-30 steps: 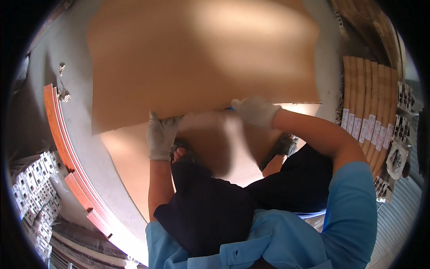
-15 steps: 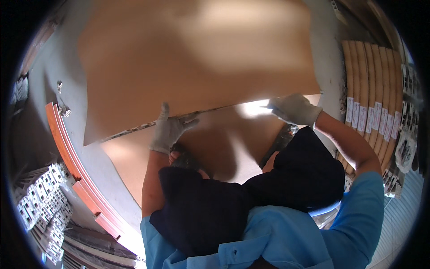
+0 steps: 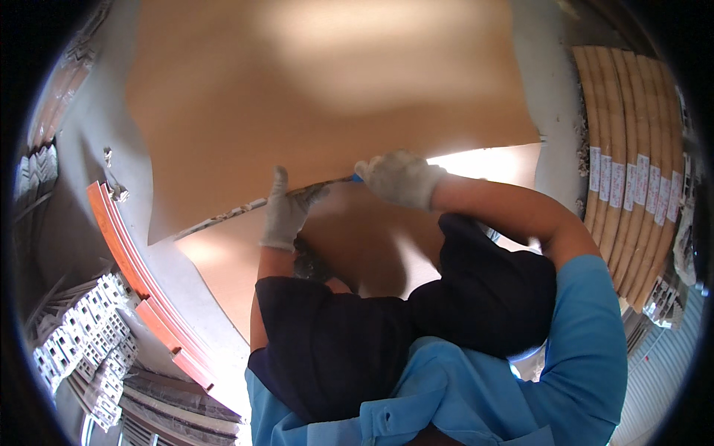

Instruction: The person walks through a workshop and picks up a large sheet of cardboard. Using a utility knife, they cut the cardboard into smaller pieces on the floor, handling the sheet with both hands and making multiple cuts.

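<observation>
A large brown cardboard-like sheet [image 3: 297, 97] lies on the floor, and a second brown piece [image 3: 216, 253] shows between it and me. A mottled dark strip [image 3: 230, 213] runs along the line between them. My left hand [image 3: 284, 215], in a pale work glove, rests at this line with its thumb raised and fingers spread flat. My gloved right hand [image 3: 401, 179] is closed at the same line, just right of the left. A bit of a blue tool [image 3: 358, 178] peeks out at its fingertips; the rest is hidden in the glove.
Long brown-wrapped bundles with white labels [image 3: 632, 171] lie at the right. Reddish-brown profiles [image 3: 134, 275] lie at the left, beside a stack of white hollow profiles [image 3: 85, 334]. Crumpled scraps [image 3: 117, 192] sit on the grey floor [image 3: 89, 149].
My right hand has slid left along the sheet's edge, from near its right end to close beside my left hand. The left hand has stayed spread in place.
</observation>
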A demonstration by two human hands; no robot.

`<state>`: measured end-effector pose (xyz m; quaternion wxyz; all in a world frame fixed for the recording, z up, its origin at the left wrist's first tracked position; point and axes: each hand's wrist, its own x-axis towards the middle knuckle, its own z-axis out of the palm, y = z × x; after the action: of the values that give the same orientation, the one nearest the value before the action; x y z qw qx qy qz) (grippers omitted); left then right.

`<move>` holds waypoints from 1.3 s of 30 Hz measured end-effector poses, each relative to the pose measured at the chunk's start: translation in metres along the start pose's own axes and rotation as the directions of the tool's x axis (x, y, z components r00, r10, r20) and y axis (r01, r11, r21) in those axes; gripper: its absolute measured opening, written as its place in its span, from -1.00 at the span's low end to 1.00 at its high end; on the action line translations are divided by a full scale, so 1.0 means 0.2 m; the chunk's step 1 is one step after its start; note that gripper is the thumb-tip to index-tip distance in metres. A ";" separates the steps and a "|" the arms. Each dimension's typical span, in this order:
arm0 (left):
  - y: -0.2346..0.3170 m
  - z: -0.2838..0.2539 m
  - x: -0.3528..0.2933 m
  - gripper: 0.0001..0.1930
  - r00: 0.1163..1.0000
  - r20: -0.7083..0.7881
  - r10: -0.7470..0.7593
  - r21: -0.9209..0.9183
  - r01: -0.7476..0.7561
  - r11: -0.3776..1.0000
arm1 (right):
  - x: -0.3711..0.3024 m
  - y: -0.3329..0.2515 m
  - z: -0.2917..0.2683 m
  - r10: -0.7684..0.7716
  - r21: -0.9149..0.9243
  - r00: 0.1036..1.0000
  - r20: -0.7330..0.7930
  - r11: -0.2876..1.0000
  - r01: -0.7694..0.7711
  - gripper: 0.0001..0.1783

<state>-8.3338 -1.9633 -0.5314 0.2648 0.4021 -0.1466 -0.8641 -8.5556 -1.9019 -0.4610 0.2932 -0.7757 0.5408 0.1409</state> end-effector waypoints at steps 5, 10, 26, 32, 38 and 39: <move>0.00 -0.02 0.02 -0.28 1.000 0.018 -0.001 0.008 0.001 1.000 | -0.02 0.06 0.00 0.004 0.049 1.000 -0.023 0.999 -0.003 -0.81; 0.00 -0.03 0.03 -0.27 0.999 -0.044 -0.022 0.008 0.022 1.000 | 0.05 -0.01 0.05 0.085 0.033 0.996 -0.012 0.996 -0.085 -0.81; -0.01 -0.01 0.03 -0.21 0.999 -0.027 0.035 -0.223 -0.041 0.974 | -0.46 0.51 0.18 0.251 -0.154 0.965 0.083 0.959 -0.236 -0.82; -0.07 0.06 0.06 -0.26 0.995 0.095 -0.027 -0.147 0.041 0.988 | -0.62 0.68 0.16 0.303 -0.152 0.948 0.093 0.946 -0.287 -0.88; -0.05 0.17 0.05 -0.28 0.976 0.212 0.057 -0.275 0.003 0.961 | -0.54 0.48 0.05 0.280 -0.028 0.960 0.026 0.960 -0.279 -0.91; -0.05 0.18 0.05 -0.29 0.987 0.161 0.023 -0.308 0.028 0.951 | -0.52 0.46 0.05 0.247 -0.036 0.969 0.016 0.969 -0.246 -0.90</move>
<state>-8.3697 -1.9597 -0.5183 0.3103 0.2841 -0.0300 -0.9067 -8.6778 -1.8403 -0.4413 0.2658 -0.7060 0.6274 0.1933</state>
